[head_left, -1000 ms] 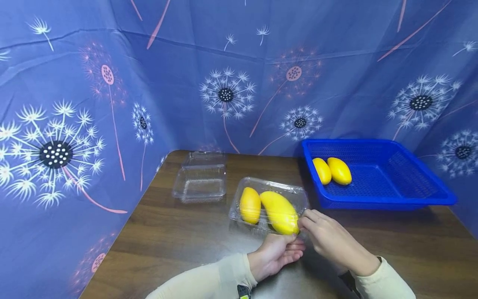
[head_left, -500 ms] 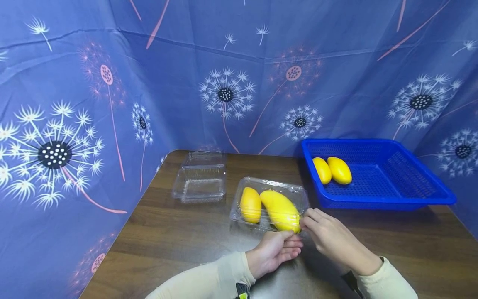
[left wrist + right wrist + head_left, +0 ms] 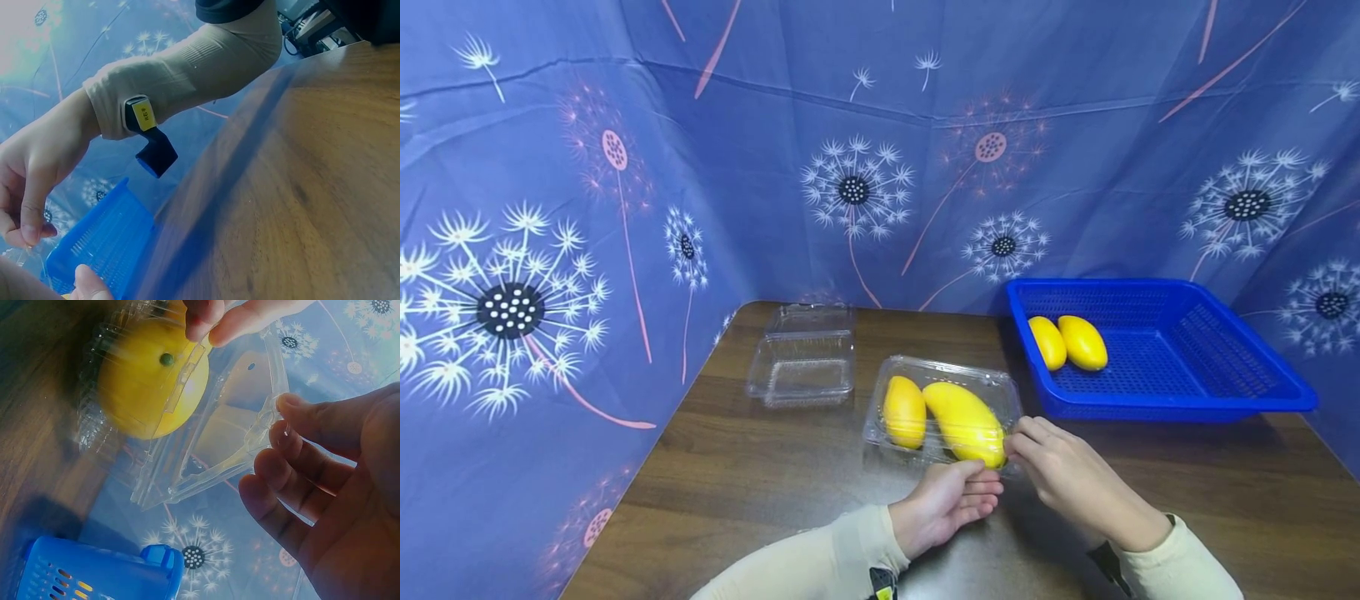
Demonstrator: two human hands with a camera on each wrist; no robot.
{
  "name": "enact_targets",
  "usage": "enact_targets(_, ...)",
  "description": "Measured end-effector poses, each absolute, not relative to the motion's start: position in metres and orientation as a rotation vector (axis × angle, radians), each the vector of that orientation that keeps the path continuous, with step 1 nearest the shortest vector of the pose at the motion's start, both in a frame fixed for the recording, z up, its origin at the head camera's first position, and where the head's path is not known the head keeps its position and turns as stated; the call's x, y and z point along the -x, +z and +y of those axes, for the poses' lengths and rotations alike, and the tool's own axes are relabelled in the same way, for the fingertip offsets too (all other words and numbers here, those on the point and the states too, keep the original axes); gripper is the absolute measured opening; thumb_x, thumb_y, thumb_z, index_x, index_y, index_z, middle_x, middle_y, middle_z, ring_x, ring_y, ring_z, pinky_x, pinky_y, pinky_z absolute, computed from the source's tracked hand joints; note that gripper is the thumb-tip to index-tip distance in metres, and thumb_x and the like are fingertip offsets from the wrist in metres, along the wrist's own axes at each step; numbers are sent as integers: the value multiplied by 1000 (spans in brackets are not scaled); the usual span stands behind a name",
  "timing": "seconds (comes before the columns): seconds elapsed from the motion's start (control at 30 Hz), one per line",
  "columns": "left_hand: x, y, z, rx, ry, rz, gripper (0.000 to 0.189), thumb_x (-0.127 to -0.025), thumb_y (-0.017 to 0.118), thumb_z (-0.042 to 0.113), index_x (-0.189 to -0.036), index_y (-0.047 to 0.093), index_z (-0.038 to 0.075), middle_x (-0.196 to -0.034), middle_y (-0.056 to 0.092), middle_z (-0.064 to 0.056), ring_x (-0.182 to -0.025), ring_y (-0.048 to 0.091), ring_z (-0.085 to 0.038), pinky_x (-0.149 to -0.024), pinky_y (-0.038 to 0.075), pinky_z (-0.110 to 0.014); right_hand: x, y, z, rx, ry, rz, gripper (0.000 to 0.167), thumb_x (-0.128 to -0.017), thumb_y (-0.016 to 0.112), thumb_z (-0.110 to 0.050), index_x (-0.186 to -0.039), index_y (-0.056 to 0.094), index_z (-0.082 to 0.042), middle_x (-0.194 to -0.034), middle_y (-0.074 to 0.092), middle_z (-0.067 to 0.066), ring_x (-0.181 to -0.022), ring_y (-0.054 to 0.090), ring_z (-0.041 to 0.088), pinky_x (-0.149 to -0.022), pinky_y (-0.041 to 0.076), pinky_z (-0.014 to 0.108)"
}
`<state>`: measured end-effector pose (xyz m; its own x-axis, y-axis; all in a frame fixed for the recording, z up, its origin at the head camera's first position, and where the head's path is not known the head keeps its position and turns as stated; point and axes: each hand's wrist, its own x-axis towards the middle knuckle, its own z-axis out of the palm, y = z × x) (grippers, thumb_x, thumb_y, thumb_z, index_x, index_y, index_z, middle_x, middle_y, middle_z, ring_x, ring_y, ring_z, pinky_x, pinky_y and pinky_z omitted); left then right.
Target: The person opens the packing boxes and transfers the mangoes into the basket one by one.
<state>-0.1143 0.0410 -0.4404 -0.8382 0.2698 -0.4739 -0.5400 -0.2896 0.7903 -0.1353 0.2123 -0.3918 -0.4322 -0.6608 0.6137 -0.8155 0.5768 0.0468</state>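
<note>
In the head view a clear plastic clamshell container (image 3: 1011, 392) holds two yellow mangoes: a smaller one (image 3: 904, 412) at left and a longer one (image 3: 962, 421) at right. My left hand (image 3: 943, 508) is at its front edge, other fingers extended towards the right. My right hand (image 3: 1067, 475) grips the container's front right corner. The right wrist view shows my right hand (image 3: 350, 462) pinching one clear rim, while finger and thumb of my left hand (image 3: 250, 322) pinch another beside a mango (image 3: 150, 381). The rims stand apart there. Only my left thumb (image 3: 90, 284) shows clearly in the left wrist view.
A blue perforated basket (image 3: 1195, 404) stands at the back right with two mangoes (image 3: 1082, 343) at its left end. Another clear container (image 3: 801, 375), its lid raised, sits back left on the wooden table (image 3: 737, 467). A patterned blue cloth (image 3: 760, 167) hangs behind.
My left hand has shifted slightly left and back along the front edge. The container has moved very slightly to the right. My right hand keeps its grip at the corner.
</note>
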Motion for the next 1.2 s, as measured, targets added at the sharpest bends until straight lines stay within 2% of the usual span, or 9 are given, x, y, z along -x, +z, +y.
enact_targets(0.13,116,-439,38,344,2152,1467,34,-95,54,21,-107,68,-7,-82,71,-4,-66,61,-7,-63,53,-17,136,-389,213,-1161,349,-2220,54,-107,20,-30,-84,65,-11,-82,51,-8,-75,48,7,-66,44,19)
enact_targets(0.63,120,-441,23,352,2181,1460,38,-95,55,22,-112,64,-11,-77,68,-1,-63,59,-7,-62,52,-17,139,-388,216,-1150,360,-2227,56,-107,20,-31,-84,67,-11,-84,56,-7,-77,51,7,-68,46,19)
enact_targets(0.7,120,-441,22,348,2187,1462,38,-95,55,22,-112,64,-11,-77,68,-1,-63,59,-6,-62,51,-17,140,-388,217,-1163,378,-2226,51,-107,25,-29,-85,67,-10,-84,55,-7,-78,51,7,-69,46,19)
enact_targets(0.77,121,-441,20,349,2190,1459,38,-95,56,22,-112,64,-11,-77,68,-1,-64,59,-7,-62,51,-17,141,-389,218,-1178,398,-2226,37,-104,37,-21,-86,67,-10,-84,55,-7,-78,50,7,-70,45,19)
enact_targets(0.87,123,-440,18,360,2204,1456,36,-94,57,22,-110,65,-10,-77,68,-1,-64,60,-7,-63,52,-17,142,-388,221,-1188,428,-2225,12,-88,56,-6,-87,67,-10,-84,54,-8,-79,49,7,-71,44,18)
enact_targets(0.97,124,-439,16,374,2214,1453,36,-95,57,23,-109,65,-9,-76,68,-1,-63,59,-7,-62,52,-17,144,-388,223,-1188,447,-2220,19,-72,64,2,-87,67,-10,-84,54,-8,-79,49,7,-71,43,19)
enact_targets(1.2,122,-441,10,403,2224,1455,39,-95,56,24,-111,64,-11,-77,68,-2,-62,59,-7,-61,51,-16,145,-388,224,-1200,459,-2218,21,-71,64,4,-87,68,-9,-84,55,-8,-79,50,7,-71,44,19)
